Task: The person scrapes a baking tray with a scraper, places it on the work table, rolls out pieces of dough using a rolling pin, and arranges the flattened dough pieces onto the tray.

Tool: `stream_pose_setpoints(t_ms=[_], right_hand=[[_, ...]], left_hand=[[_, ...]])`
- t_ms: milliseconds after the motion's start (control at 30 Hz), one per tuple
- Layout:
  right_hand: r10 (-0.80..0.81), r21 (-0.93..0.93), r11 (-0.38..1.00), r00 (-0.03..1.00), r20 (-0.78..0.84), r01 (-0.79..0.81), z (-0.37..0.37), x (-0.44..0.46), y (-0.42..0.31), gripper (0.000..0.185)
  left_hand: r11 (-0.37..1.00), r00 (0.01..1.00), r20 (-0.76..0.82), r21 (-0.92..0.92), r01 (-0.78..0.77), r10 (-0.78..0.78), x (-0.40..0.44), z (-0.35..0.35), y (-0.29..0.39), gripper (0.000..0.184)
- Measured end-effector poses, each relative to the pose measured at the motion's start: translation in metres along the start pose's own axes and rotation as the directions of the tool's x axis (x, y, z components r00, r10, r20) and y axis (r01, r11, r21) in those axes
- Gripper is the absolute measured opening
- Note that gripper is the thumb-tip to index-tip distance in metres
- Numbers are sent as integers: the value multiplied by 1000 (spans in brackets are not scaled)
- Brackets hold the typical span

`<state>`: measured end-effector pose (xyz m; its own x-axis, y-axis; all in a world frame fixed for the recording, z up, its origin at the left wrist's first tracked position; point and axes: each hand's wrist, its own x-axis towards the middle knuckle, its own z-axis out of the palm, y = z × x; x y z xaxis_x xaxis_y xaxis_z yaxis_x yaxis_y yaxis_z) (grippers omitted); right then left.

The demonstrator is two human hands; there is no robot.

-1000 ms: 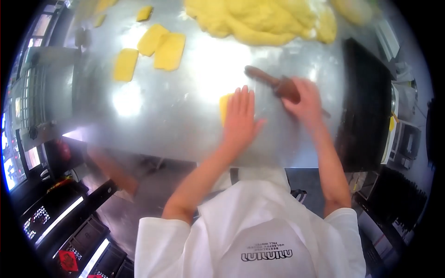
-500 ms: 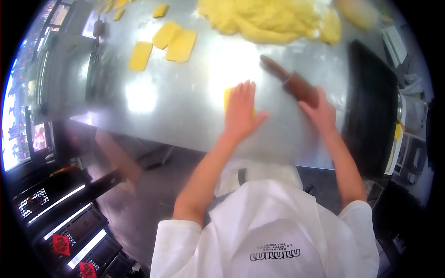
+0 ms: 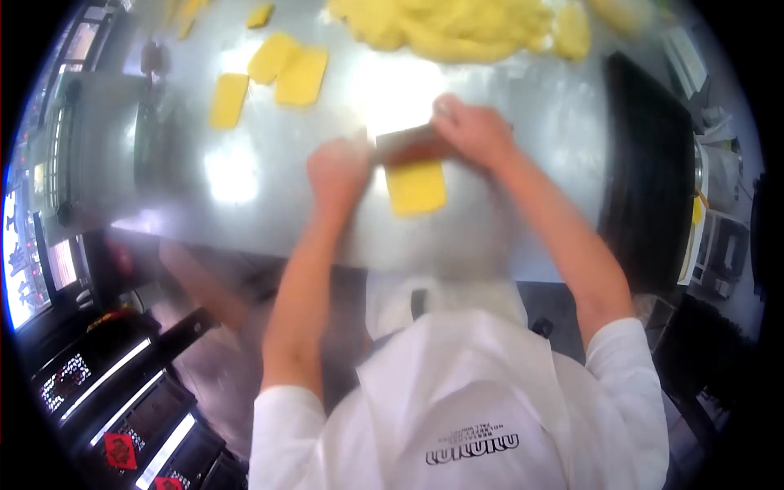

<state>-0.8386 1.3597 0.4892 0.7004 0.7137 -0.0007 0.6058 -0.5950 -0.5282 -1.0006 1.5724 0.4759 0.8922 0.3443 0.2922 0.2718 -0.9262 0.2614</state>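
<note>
A brown rolling pin [image 3: 410, 145] lies crosswise over the upper part of a flat yellow dough piece [image 3: 416, 189], whose lower part shows toward my body. My left hand [image 3: 340, 170] is closed round the pin's left end, somewhat blurred. Round its right end, my right hand [image 3: 475, 131] is closed too. The pin hides the far edge of the dough piece. Both hands are over the steel table [image 3: 278, 180].
At the far side sits a large mass of yellow dough [image 3: 457, 28]. Flat dough pieces [image 3: 300, 75] lie at the upper left, two of them overlapping. A black board [image 3: 645, 180] stands along the table's right side.
My left hand has left the dough piece and taken hold of the rolling pin's left end. The pin has moved left with my right hand, turned crosswise, and now covers part of the dough.
</note>
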Motion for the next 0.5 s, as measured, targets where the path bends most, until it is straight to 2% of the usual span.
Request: stream_pose_setpoints(t_ms=[100, 200, 300, 367, 400, 467, 500], right_hand=[[13, -7, 1000, 995, 98, -13, -13, -17, -16, 49], [-92, -10, 995, 978, 190, 95, -14, -75, -21, 58], [-98, 29, 995, 987, 125, 95, -14, -87, -28, 60], [12, 69, 997, 995, 102, -19, -8, -66, -25, 56], [60, 84, 994, 995, 85, -67, -9, -47, -17, 54], [126, 232, 967, 990, -68, -107, 3, -16, 8, 49], [232, 213, 952, 972, -44, -218, -4, -8, 14, 46]], left_hand=[[999, 999, 28, -38, -26, 27, -11, -9, -2, 45], [999, 1000, 18, -32, -17, 18, -65, -4, 4, 40], [998, 995, 91, -29, 50, -47, -82, -2, 5, 41], [991, 978, 159, 34, 132, -135, -56, 0, 6, 41], [990, 971, 199, -2, 139, -136, -35, -3, 5, 36], [986, 950, 284, -64, 155, -131, 5, -14, -4, 30], [968, 978, 153, -190, 167, -139, 14, -13, -7, 29]])
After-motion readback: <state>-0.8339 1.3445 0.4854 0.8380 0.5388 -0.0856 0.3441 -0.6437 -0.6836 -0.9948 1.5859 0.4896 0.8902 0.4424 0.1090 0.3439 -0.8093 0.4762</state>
